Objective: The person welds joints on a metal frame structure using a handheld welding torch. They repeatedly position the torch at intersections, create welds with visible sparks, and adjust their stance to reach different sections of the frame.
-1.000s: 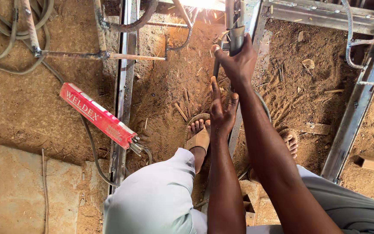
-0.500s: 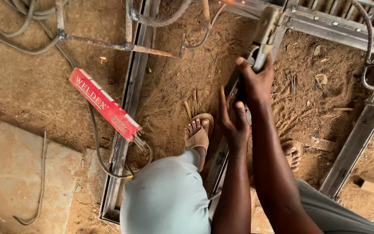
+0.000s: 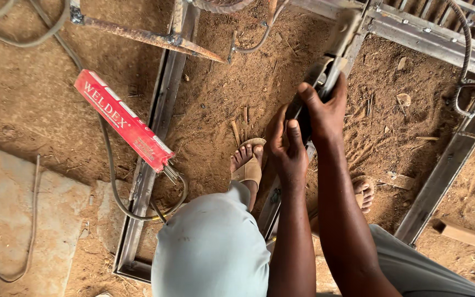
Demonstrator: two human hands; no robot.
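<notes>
A red box of welding rods (image 3: 123, 127) is seen well to the left of the metal bar (image 3: 325, 82), lying across a steel rail (image 3: 160, 126) on the dirt, with bare rod ends showing at its lower end. A cable (image 3: 111, 187) is looped under the box. Nearer the bar, a sandalled foot (image 3: 247, 160) is planted just to its left. The left hand (image 3: 288, 146) is closed around the lower stretch of the bar, thumb laid upward along it. Just above it, the right hand (image 3: 325, 110) is wrapped tightly round the same bar, fingers curled over the top. The bar is held tilted between both hands, its upper end blurred. A metal frame (image 3: 441, 44) lies to the right of the bar.
</notes>
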